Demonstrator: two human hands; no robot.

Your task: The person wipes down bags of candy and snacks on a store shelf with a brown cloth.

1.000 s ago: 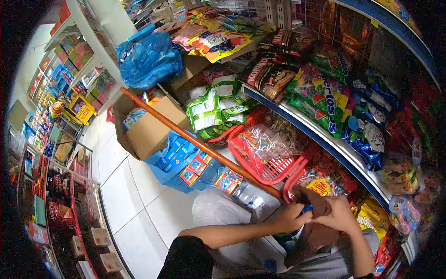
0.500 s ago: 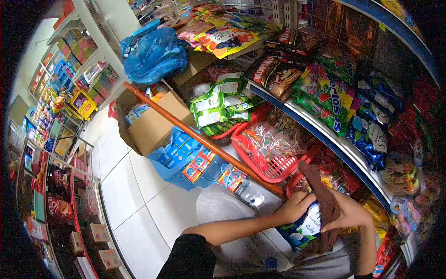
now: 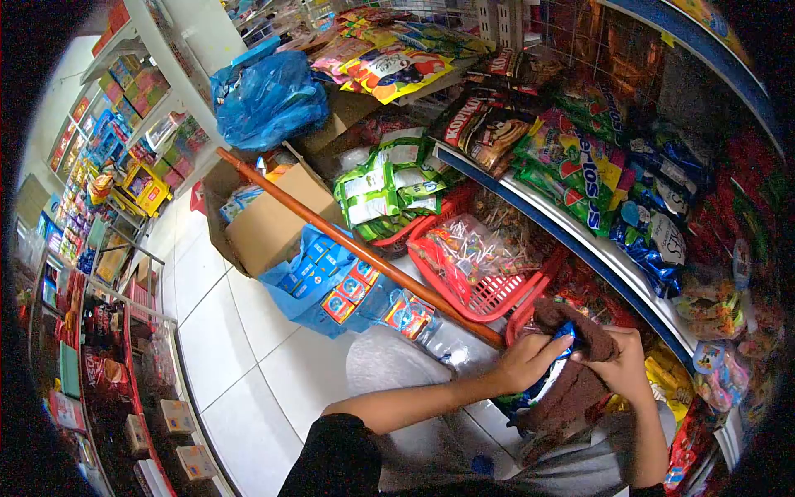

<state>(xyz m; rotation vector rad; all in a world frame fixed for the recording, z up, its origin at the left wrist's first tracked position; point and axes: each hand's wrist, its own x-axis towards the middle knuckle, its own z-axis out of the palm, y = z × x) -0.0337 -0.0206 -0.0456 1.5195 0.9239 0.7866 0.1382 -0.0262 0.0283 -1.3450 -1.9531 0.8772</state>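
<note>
In the head view, my left hand (image 3: 527,365) is closed round the upper edge of a blue, white and green candy bag (image 3: 548,383), held above my lap. My right hand (image 3: 621,366) grips a brown cloth (image 3: 571,402), which lies over the bag's right side and hides most of its print. One end of the cloth bunches up above both hands. Grey trousers (image 3: 397,364) show under my forearms.
Red baskets (image 3: 489,311) with lollipops stand ahead, below a shelf (image 3: 571,219) of candy bags. A long reddish-brown pole (image 3: 356,248) slants across a cardboard box (image 3: 277,219) and a blue plastic bag (image 3: 310,273) of small boxes. Another shelf rack (image 3: 137,389) runs along the left.
My right hand has moved up slightly, with the cloth now spread over more of the candy bag. The bag is tilted and its white label is mostly covered.
</note>
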